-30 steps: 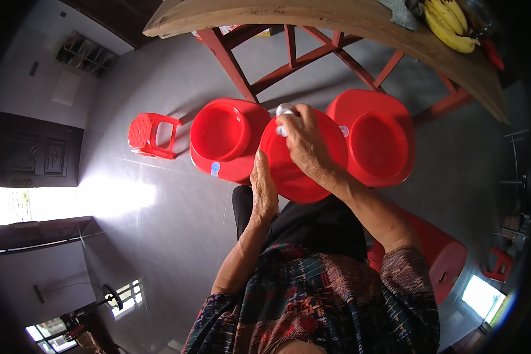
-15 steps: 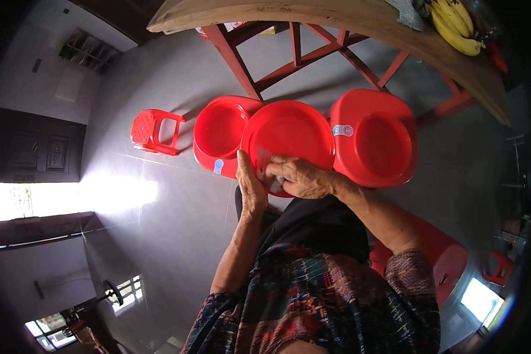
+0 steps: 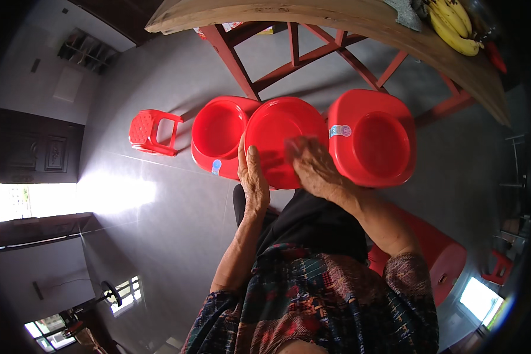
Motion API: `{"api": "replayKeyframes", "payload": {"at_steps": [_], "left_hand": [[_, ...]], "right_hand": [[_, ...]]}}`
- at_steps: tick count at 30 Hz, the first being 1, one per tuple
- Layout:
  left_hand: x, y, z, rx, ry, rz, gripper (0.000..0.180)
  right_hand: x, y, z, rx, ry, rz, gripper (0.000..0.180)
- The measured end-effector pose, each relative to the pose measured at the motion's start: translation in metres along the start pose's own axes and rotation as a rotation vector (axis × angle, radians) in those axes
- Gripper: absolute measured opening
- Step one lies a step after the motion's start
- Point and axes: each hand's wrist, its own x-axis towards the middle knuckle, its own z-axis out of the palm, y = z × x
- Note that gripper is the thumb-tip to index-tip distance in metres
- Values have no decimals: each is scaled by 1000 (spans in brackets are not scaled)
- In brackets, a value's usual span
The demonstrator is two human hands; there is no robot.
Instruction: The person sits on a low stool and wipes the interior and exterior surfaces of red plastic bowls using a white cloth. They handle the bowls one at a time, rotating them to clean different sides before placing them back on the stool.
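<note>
A round, shallow red plastic basin is tilted up in front of my lap. At its lower left rim, my left hand grips it with the thumb over the edge. My right hand presses against the inside of the basin, closed round a pale cloth. Motion smears the fingertips and the cloth. On either side of the basin stand two rounded red plastic pieces, the left one and the right one, each with a round dish-like top and a small sticker.
Farther left, a small red plastic stool lies on the grey floor. Ahead is a wooden table on red legs, with bananas at its right end. A large red rounded object stands by my right side.
My right hand and the cloth have moved up and to the right across the basin. The basin is tilted more toward me, and my left hand has shifted slightly on its rim.
</note>
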Motion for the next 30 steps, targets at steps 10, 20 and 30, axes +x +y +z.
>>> {"api": "replayKeyframes", "payload": {"at_steps": [10,20,30], "left_hand": [[4,-19,-15,-133,-48,-63,54],[-16,18,-19,784,-135,527,63],[-24,22,-8,809,-560,359,20]], "right_hand": [[-23,-6,-7,97,37,-346,33],[-16,38,-44,196,-229,-430,14],[14,51,-99,640,101,-307,42]]}}
